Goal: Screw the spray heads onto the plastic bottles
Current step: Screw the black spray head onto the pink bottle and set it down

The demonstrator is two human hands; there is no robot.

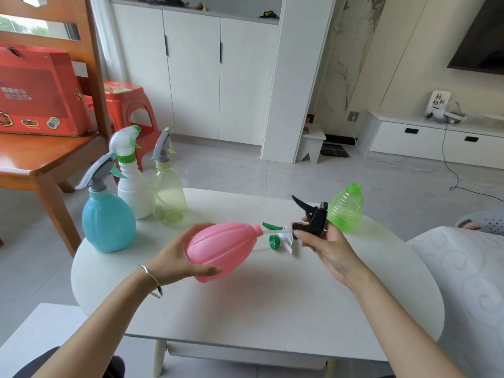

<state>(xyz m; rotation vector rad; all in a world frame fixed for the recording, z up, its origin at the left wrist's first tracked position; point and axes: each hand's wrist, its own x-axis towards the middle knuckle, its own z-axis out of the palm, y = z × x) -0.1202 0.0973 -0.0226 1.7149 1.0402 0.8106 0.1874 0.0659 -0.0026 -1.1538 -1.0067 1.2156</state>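
Note:
My left hand [174,255] grips a pink plastic bottle [221,249], held on its side above the white table [245,309] with its open neck pointing right. Just to the right of that neck, my right hand [324,241] holds a black spray head [313,216]; its thin tube reaches towards the neck. A white spray head with green trigger and collar [281,237] lies on the table between my hands. A green ribbed bottle [346,207] without a head stands behind my right hand.
Three bottles with heads fitted stand at the table's far left: blue [107,219], white [132,186], pale yellow [169,195]. A wooden chair [41,159] with a red box stands to the left, and a white patterned cushion [469,290] lies to the right.

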